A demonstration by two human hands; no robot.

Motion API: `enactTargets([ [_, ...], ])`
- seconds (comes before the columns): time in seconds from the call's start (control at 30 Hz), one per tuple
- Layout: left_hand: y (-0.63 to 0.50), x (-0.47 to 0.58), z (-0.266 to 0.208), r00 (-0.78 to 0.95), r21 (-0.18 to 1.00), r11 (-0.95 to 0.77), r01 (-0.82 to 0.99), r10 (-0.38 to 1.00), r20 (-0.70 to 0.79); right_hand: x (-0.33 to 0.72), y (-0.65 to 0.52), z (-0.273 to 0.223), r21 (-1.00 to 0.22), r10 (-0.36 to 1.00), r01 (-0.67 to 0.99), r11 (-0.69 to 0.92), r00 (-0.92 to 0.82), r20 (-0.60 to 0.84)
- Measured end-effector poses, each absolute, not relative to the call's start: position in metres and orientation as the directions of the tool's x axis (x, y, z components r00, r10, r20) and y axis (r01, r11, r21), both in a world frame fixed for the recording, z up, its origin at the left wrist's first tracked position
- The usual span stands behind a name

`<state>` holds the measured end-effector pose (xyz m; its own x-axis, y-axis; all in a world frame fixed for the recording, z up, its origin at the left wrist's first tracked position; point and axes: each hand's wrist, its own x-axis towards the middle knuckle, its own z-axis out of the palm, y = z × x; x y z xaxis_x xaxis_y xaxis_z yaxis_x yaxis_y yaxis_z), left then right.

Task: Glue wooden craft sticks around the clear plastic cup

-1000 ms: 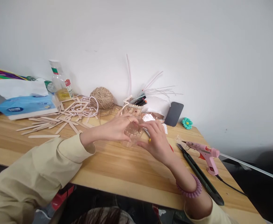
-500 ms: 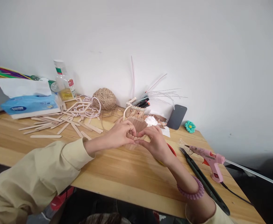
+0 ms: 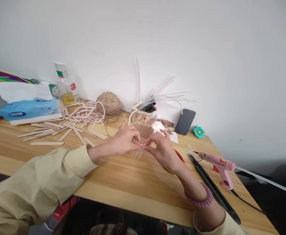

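Both hands meet at the near rim of a small round cup made of wooden craft sticks point(image 3: 143, 128), standing on the wooden table. My left hand point(image 3: 127, 138) is closed, thumb and fingers pinching the stick ends at the cup's left front. From the other side, my right hand point(image 3: 161, 147) pinches the same rim, its thumb and forefinger close to the left fingertips. The hands hide much of the cup's front; a few stick ends show below them. Just behind stands a decorated stick holder point(image 3: 143, 116) with black markers and glittery stems in it.
Loose craft sticks point(image 3: 57, 129), pearl strings point(image 3: 89, 112) and a twine ball point(image 3: 108, 102) lie left. A tissue pack point(image 3: 32, 109) and a bottle point(image 3: 66, 86) stand behind. Right are a phone point(image 3: 185, 122), a teal flower point(image 3: 198, 132), a dark green cutter point(image 3: 214, 189) and a pink glue gun point(image 3: 221, 166).
The hands keep almost the same pinch on the rim. The right fingers lift slightly, and a little more of the cup shows. The view has shifted a touch.
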<state>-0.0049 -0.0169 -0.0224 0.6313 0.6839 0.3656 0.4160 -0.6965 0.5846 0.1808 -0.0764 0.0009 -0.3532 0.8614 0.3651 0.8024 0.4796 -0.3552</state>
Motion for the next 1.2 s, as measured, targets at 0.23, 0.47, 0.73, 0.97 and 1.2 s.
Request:
enactTargets([
  [0.23,-0.020,-0.004,-0.019,0.671,0.510,-0.729,0.457,0.659,0.340,0.183,-0.078,-0.003,-0.267,0.816,0.803,0.533,-0.405,0.413],
  [0.47,-0.026,-0.001,-0.012,0.714,0.368,-0.806,0.463,0.586,0.383,0.182,-0.078,-0.013,-0.181,0.822,0.835,0.519,-0.430,0.374],
  [0.73,-0.019,-0.003,-0.017,0.745,0.352,-0.825,0.442,0.556,0.367,0.182,-0.073,-0.017,-0.002,0.769,0.847,0.532,-0.483,0.418],
  [0.97,-0.021,-0.002,-0.014,0.725,0.392,-0.789,0.473,0.602,0.335,0.182,-0.070,-0.016,0.057,0.741,0.836,0.545,-0.512,0.435],
  [1.2,-0.019,-0.002,-0.015,0.715,0.392,-0.783,0.483,0.611,0.340,0.180,-0.065,-0.016,0.106,0.739,0.840,0.533,-0.523,0.426],
])
